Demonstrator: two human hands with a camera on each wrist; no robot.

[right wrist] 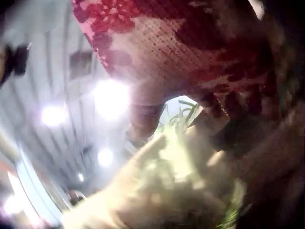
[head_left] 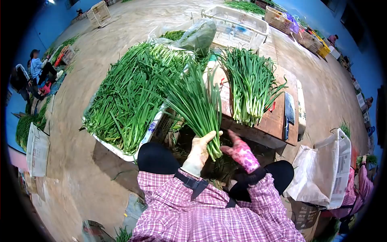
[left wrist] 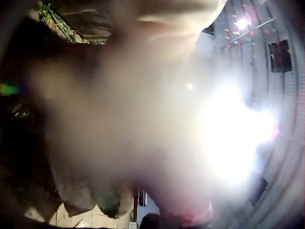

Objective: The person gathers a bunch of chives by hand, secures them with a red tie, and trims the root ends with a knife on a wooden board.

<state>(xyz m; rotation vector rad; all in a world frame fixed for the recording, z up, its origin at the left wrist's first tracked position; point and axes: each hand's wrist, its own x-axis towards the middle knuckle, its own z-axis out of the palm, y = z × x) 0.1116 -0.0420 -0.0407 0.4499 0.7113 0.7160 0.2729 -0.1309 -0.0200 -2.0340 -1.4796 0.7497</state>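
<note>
In the head view, my left hand (head_left: 197,155), in a cream glove, grips a bunch of garlic chives (head_left: 195,105) near its pale stem ends. The leaves fan upward and away from me. Beside those stem ends is my right hand (head_left: 243,154), in a pink flowered glove, its fingers spread and apart from the bunch in this view. The pale stems (right wrist: 174,157) blur below the right glove (right wrist: 157,52) in the right wrist view. Glare and blur hide most of the left wrist view, where part of the cream glove (left wrist: 176,24) shows at the top.
A white crate (head_left: 150,133) heaped with loose chives (head_left: 125,97) stands at left. On a wooden board (head_left: 278,125) at right lie a trimmed pile of chives (head_left: 252,86) and a cleaver (head_left: 289,111). Another white crate (head_left: 242,34) is behind, and a lined crate (head_left: 336,173) stands at far right.
</note>
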